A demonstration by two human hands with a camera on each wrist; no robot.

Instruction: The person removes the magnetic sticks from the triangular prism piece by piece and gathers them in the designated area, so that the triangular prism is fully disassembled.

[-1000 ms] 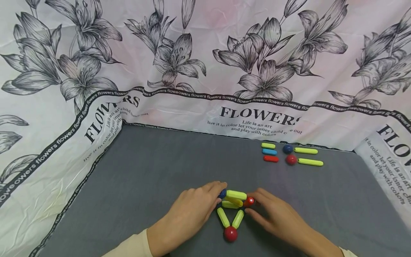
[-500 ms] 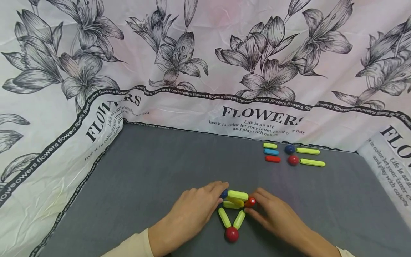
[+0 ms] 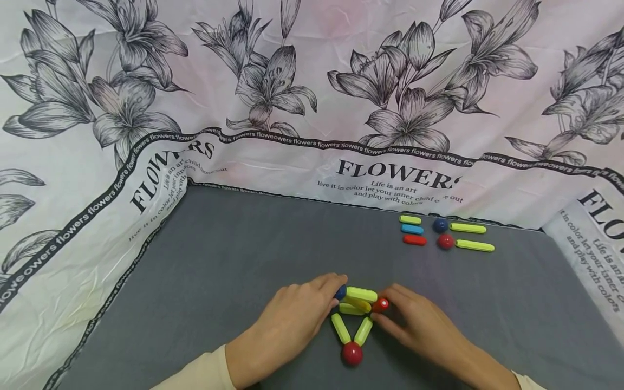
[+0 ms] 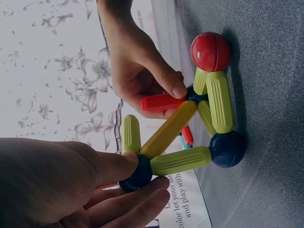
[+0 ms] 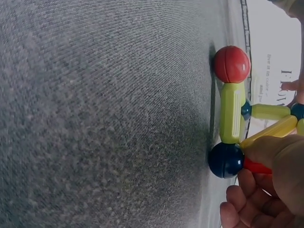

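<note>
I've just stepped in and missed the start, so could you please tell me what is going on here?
A person is handling a structure of sticks and balls. The left hand pinches the raised navy ball; the right hand holds the red stick. A yellow stick slants up to that ball. The triangular base, its red ball nearest the person, rests on the grey table. Farther back lie three short sticks, two loose balls and two longer green sticks.

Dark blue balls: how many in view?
4: loose ball, back right; upper ball pinched by the left hand; left base ball below it, mostly hidden in head view; right base ball by the right hand.
</note>
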